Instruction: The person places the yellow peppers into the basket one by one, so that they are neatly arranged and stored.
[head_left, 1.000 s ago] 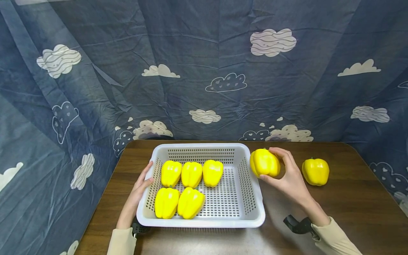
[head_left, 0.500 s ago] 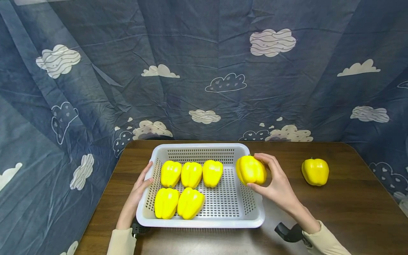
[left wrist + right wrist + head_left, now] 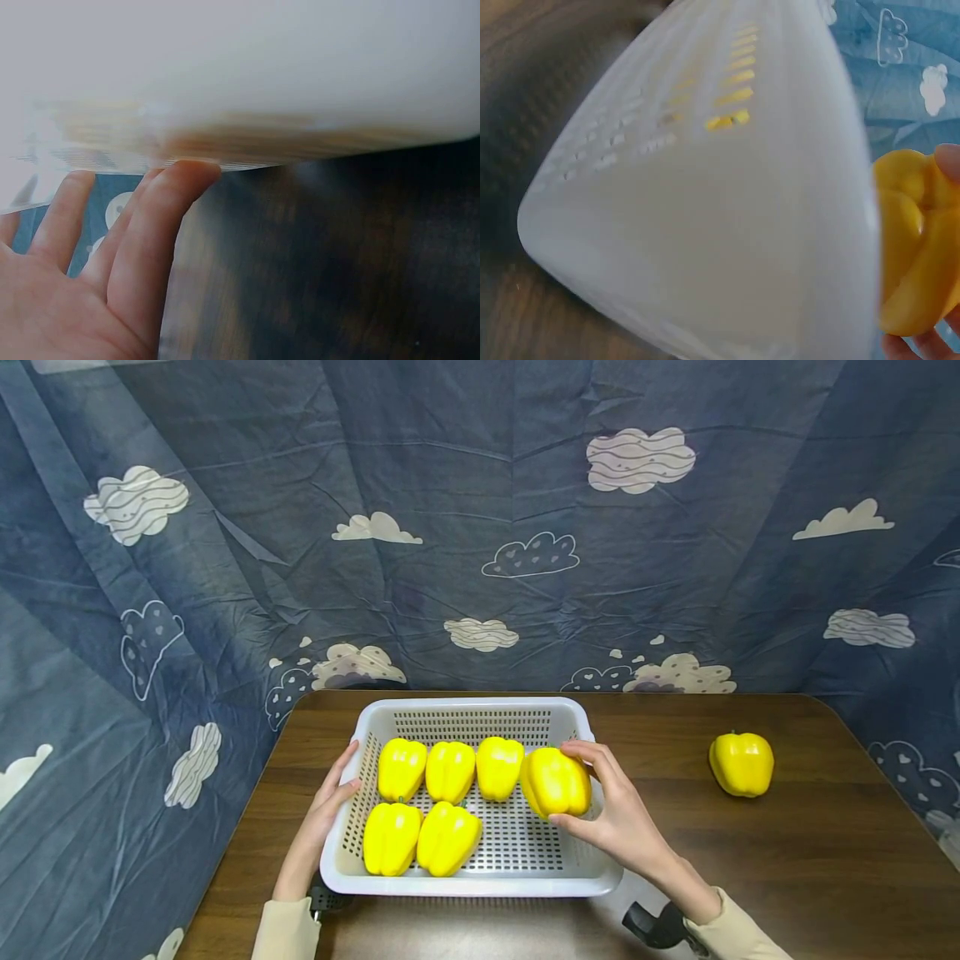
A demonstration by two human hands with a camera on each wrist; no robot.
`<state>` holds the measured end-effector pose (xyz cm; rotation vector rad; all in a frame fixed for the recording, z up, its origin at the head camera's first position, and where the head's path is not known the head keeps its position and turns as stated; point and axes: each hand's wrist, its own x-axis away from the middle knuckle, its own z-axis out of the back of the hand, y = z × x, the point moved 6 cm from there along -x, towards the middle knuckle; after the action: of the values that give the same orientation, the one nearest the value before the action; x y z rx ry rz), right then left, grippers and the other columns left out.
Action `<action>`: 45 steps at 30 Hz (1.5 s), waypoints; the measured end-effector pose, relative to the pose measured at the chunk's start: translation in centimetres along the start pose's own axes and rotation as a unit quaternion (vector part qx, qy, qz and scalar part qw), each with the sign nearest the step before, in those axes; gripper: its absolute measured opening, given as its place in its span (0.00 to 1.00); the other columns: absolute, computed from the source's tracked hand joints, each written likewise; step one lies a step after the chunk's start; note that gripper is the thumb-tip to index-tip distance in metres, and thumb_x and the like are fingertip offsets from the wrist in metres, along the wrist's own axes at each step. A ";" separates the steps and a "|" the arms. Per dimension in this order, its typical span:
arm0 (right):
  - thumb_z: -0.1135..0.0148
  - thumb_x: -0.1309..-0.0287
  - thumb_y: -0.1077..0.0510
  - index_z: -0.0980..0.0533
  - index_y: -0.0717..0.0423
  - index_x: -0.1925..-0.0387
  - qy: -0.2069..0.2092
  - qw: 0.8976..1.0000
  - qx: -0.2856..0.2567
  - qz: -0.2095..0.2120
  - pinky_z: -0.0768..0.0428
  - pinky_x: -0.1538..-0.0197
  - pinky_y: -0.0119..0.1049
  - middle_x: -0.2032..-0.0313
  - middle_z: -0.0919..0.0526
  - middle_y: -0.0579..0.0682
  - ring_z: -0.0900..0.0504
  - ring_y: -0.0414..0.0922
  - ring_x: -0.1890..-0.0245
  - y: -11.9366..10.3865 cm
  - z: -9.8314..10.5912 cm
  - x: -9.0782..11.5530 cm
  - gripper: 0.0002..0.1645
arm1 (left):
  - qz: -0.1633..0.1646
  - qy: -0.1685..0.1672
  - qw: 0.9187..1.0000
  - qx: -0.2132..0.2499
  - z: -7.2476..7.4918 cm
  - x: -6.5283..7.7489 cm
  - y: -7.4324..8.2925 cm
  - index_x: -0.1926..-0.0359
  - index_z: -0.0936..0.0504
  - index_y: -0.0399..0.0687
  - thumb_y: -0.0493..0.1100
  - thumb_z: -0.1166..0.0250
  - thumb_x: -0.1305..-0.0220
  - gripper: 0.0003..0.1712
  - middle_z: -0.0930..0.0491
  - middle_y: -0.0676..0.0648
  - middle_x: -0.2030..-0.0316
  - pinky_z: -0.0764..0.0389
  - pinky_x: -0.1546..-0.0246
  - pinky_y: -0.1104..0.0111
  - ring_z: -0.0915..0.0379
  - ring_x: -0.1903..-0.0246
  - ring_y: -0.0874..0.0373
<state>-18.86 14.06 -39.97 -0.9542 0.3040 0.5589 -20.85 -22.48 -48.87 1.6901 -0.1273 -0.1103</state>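
In the head view my right hand (image 3: pixel 618 814) grips a yellow bell pepper (image 3: pixel 555 782) between thumb and fingers, over the right part of a white plastic basket (image 3: pixel 480 887). In the right wrist view this bell pepper (image 3: pixel 915 247) shows past the basket's wall (image 3: pixel 727 225), with fingertips at its edges. My left hand (image 3: pixel 322 806) rests at the basket's left side. Its fingers (image 3: pixel 150 247) are extended against the outer wall in the left wrist view. Inside the basket, several yellow bell peppers (image 3: pixel 450 772) lie in two rows toward the left.
Another yellow bell pepper (image 3: pixel 742 765) stands on the brown wooden table (image 3: pixel 810 860), right of the basket. A dark blue cloth (image 3: pixel 480 485) printed with clouds hangs behind the table and along its sides.
My right hand has carried its bell pepper leftward and slightly nearer, from beside the basket's right rim to over its inside. My left hand and the basket have stayed put.
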 end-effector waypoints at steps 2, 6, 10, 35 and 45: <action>0.19 0.66 0.58 0.34 0.57 0.38 -0.002 1.000 -0.002 0.003 0.29 0.44 0.46 0.41 0.31 0.48 0.33 0.47 0.41 -0.3 -0.4 0.1 0.50 | 0.000 -0.001 1.000 0.000 0.0 0.0 0.0 0.25 0.56 0.53 0.38 0.57 0.27 0.34 0.61 0.40 0.26 0.44 0.40 0.42 0.57 0.32 0.34; 0.19 0.66 0.59 0.34 0.56 0.39 -0.003 1.000 -0.012 0.008 0.36 0.38 0.33 0.41 0.31 0.50 0.33 0.48 0.41 -0.6 -1.2 0.2 0.49 | 0.002 -0.002 1.000 -0.003 -0.1 0.0 0.1 0.24 0.56 0.53 0.38 0.57 0.27 0.34 0.62 0.41 0.26 0.45 0.40 0.42 0.56 0.32 0.34; 0.19 0.67 0.60 0.33 0.54 0.40 -0.007 1.000 -0.014 0.007 0.41 0.37 0.26 0.41 0.31 0.48 0.34 0.48 0.40 -0.7 -2.1 0.5 0.49 | 0.004 0.004 1.000 -0.014 0.0 0.1 0.1 0.24 0.56 0.54 0.39 0.56 0.27 0.34 0.61 0.42 0.26 0.44 0.41 0.41 0.55 0.32 0.35; 0.19 0.69 0.55 0.32 0.52 0.42 -0.055 0.998 0.005 -0.009 0.34 0.39 0.53 0.42 0.32 0.49 0.33 0.48 0.40 -1.5 -5.8 1.5 0.47 | 0.005 -0.006 1.000 0.000 -0.1 -0.1 0.0 0.24 0.57 0.54 0.38 0.57 0.27 0.34 0.62 0.42 0.26 0.45 0.40 0.41 0.56 0.32 0.34; 0.24 0.63 0.62 0.32 0.58 0.43 -0.081 0.997 -0.003 -0.016 0.27 0.44 0.48 0.44 0.31 0.50 0.30 0.48 0.44 -1.4 -6.2 1.5 0.42 | 0.003 -0.004 1.000 0.002 0.0 0.0 -0.1 0.24 0.57 0.53 0.38 0.57 0.27 0.34 0.61 0.40 0.26 0.42 0.41 0.44 0.55 0.32 0.35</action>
<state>-16.82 8.74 -43.13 -0.9133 0.1418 0.6037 -20.87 -22.49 -48.98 1.6923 -0.1382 -0.1128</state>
